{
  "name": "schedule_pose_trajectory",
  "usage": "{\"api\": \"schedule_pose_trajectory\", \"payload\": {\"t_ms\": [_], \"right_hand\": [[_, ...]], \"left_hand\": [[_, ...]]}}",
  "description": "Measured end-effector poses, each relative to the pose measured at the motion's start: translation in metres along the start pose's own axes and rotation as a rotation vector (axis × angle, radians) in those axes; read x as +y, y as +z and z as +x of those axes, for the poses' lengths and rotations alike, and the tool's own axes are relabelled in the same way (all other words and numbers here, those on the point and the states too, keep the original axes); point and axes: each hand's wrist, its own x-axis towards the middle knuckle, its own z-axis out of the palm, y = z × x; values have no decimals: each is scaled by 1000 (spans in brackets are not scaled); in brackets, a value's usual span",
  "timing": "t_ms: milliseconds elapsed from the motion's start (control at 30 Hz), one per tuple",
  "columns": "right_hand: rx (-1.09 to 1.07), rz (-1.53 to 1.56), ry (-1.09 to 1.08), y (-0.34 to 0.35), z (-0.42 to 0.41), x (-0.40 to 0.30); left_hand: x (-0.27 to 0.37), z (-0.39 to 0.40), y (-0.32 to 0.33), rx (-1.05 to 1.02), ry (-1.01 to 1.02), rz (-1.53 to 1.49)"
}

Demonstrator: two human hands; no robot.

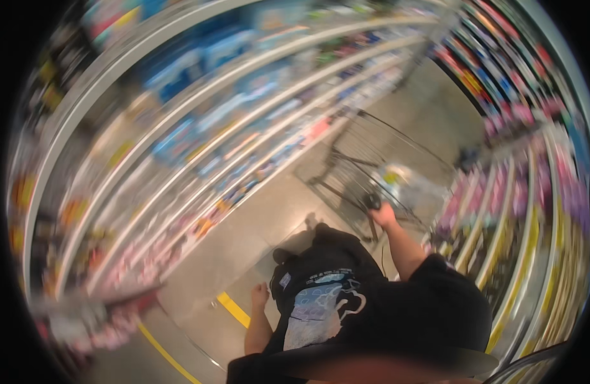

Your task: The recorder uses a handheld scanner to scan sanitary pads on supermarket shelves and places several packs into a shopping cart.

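Note:
My right hand (382,214) grips the dark handle (372,200) of a wire shopping cart (355,161). The cart stands ahead and slightly right of me. Inside or against its right side shows a clear plastic bag (405,180) with white, yellow and green contents, too blurred to name. At my left side hangs my left hand (260,294), its fingers curled in and nothing visible in them. A black T-shirt (400,307) with a pale blue print covers my body.
Long shelves (204,139) of blurred packaged goods run along the left. On the right stand more shelves (511,206), with pink and purple packages. Yellow tape (233,309) marks the smooth floor (237,249) near my left hand.

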Motion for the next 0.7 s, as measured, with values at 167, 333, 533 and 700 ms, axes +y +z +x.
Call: {"api": "schedule_pose_trajectory", "payload": {"t_ms": [167, 333, 533, 700], "right_hand": [[201, -298, 134, -60, -1, 24], [56, -324, 415, -97, -23, 86], [-63, -346, 424, -116, -43, 148], [-34, -295, 387, -106, -31, 162]], "left_hand": [[20, 21, -5, -235, 35, 276], [88, 84, -18, -202, -32, 355], [196, 151, 3, -96, 307, 595], [257, 154, 85, -282, 233, 251]]}}
